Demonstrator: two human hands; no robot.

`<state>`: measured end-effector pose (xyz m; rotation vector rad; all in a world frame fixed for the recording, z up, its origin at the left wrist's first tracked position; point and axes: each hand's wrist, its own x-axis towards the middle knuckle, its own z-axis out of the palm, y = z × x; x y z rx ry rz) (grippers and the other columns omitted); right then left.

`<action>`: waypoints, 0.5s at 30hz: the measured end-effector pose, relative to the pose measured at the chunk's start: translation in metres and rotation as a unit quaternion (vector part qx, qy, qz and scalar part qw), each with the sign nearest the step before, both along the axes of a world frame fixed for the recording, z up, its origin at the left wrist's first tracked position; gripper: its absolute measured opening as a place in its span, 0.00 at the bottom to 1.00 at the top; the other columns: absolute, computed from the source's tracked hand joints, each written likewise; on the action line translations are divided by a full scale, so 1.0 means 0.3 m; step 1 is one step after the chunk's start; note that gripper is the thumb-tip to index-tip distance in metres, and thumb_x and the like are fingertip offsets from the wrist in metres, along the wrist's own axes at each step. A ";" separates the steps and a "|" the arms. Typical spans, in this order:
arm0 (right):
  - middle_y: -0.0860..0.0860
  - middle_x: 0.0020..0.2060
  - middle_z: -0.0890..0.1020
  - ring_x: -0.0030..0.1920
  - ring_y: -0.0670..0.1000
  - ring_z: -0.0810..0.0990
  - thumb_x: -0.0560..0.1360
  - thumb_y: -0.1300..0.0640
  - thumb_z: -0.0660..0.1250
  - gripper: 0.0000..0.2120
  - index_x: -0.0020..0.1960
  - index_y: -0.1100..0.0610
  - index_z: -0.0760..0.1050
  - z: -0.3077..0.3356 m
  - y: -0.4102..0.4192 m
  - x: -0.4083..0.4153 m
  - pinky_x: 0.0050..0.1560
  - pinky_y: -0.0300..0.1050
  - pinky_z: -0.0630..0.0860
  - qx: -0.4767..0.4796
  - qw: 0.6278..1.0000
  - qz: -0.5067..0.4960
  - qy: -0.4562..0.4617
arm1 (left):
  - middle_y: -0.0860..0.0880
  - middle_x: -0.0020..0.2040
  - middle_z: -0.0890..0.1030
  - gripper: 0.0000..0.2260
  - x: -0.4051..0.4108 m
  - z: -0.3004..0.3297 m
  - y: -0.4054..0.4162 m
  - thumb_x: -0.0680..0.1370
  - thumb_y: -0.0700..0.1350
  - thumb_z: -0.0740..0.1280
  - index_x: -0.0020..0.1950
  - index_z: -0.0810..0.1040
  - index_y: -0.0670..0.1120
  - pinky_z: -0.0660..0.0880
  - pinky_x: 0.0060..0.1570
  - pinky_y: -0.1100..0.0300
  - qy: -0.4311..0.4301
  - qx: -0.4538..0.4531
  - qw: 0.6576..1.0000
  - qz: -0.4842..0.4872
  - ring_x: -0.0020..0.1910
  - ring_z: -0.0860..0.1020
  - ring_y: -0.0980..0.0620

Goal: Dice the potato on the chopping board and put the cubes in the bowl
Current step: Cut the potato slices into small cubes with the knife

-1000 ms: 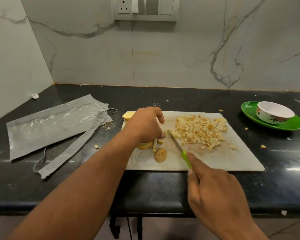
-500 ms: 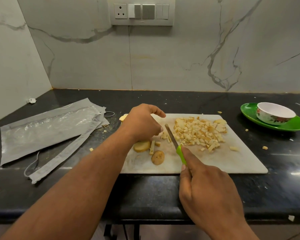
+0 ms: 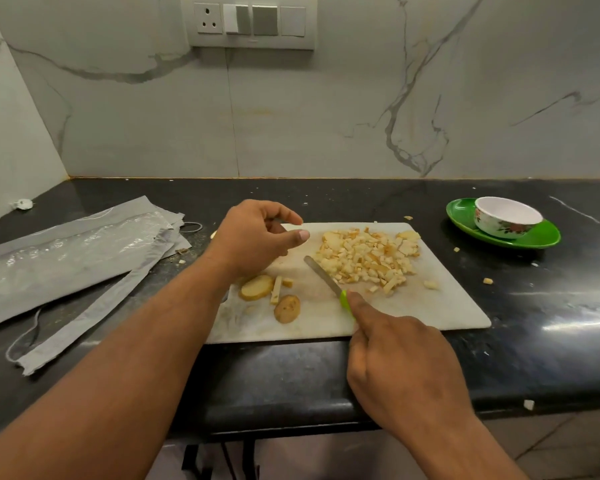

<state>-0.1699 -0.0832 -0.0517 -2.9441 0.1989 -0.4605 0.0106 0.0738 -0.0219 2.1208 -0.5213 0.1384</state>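
Since the earlier frame my left hand (image 3: 253, 237) had lifted off the potato slices and hung above the chopping board (image 3: 413, 313), fingers loosely curled, holding nothing. Item: knife (image 3: 323, 276), green handle, gripped in my right hand (image 3: 400, 365), forefinger laid along the handle, blade tip lying against the near-left edge of the cube heap. Item: potato cubes (image 3: 366, 259), one heap on the board's far middle; a stray cube (image 3: 431, 285) just to its right. Item: uncut pieces, a round slice (image 3: 256, 287), a strip (image 3: 276, 289) and an end piece (image 3: 287, 308), grouped at the board's left. Item: bowl (image 3: 506, 217), white, flowered, standing on a green plate (image 3: 541, 237), well apart on the black table (image 3: 551, 334), no cubes visible in it. Item: grey plastic packaging (image 3: 66, 251), far left.
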 end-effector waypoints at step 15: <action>0.49 0.43 0.78 0.40 0.51 0.73 0.82 0.48 0.49 0.27 0.81 0.44 0.53 0.013 -0.050 0.003 0.40 0.48 0.68 -0.006 0.999 -0.047 0.020 | 0.52 0.34 0.84 0.09 0.001 0.007 0.006 0.75 0.52 0.77 0.52 0.85 0.51 0.81 0.42 0.58 -0.033 -0.025 0.999 -0.031 0.33 0.83 0.57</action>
